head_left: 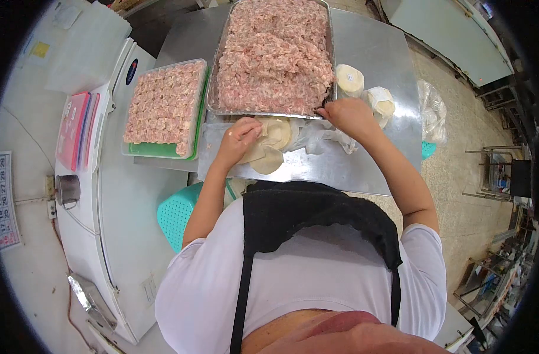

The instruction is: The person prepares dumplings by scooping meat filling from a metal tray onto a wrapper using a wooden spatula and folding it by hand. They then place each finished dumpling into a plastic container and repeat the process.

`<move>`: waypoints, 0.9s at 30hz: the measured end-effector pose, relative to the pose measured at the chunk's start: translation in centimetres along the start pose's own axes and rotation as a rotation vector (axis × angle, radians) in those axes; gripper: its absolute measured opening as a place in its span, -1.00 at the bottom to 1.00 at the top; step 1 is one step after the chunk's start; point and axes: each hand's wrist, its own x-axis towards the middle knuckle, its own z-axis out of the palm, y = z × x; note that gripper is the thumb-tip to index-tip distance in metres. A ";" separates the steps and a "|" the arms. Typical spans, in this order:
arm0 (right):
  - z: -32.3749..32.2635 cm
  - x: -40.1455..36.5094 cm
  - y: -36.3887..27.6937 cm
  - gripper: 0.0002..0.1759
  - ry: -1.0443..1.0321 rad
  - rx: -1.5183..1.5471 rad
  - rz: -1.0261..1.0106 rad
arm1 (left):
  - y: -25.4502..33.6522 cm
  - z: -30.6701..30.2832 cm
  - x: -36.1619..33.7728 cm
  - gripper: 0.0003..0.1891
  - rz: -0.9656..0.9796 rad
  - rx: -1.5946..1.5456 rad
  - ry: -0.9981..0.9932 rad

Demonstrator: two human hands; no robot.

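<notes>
A large metal tray (213, 88) heaped with raw minced meat filling (272, 59) stands on the steel table in front of me. Just below its near edge lie thin round dough wrappers (268, 160), some overlapping on plastic. My left hand (240, 139) is at the left side of these wrappers, its fingers curled and pinching the edge of one. At the tray's near right corner is my right hand (347, 115), closed around the end of a thin dark tool, mostly hidden, that rests against the meat and rim.
On the left, a green-based plastic box (200, 112) holds rows of filled dumplings (163, 106). Two wrapped stacks of wrappers (349, 81) stand right of the tray. Crumpled plastic (334, 139) lies near my right forearm. A white freezer (128, 224) borders the left, with a turquoise stool (178, 215) below.
</notes>
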 end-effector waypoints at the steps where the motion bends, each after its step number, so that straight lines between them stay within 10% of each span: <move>1: 0.3 0.1 0.2 -0.55 -0.004 0.039 0.003 | 0.2 -0.2 0.1 -0.84 -0.054 -0.032 0.014; 3: 1.2 0.3 -0.4 -0.54 0.033 0.085 -0.001 | 1.0 -0.4 0.3 -0.83 -0.116 -0.072 0.035; 5: 1.6 0.8 -1.2 -0.53 0.070 0.129 -0.014 | 1.9 -0.5 0.7 -0.75 -0.400 -1.000 0.150; 14: 0.6 4.0 -3.4 -0.56 0.128 0.869 0.159 | 4.0 -4.4 1.3 -0.61 -0.224 -1.183 -0.146; 16: 0.6 4.5 -3.9 -0.60 0.012 1.253 0.313 | 2.9 -4.7 1.9 -0.61 -0.268 -1.098 -0.098; 18: 0.6 4.8 -5.5 -0.65 0.094 1.315 0.300 | 2.2 -4.8 3.4 -0.61 -0.225 -0.036 0.100; 22: -0.8 5.2 -9.0 -0.69 0.127 1.442 0.348 | 4.1 -5.1 4.9 -0.64 -0.237 -0.904 0.175; 27: -0.7 6.4 -11.6 -0.70 0.172 1.413 0.331 | 5.2 -6.1 4.9 -0.64 -0.124 -0.328 0.023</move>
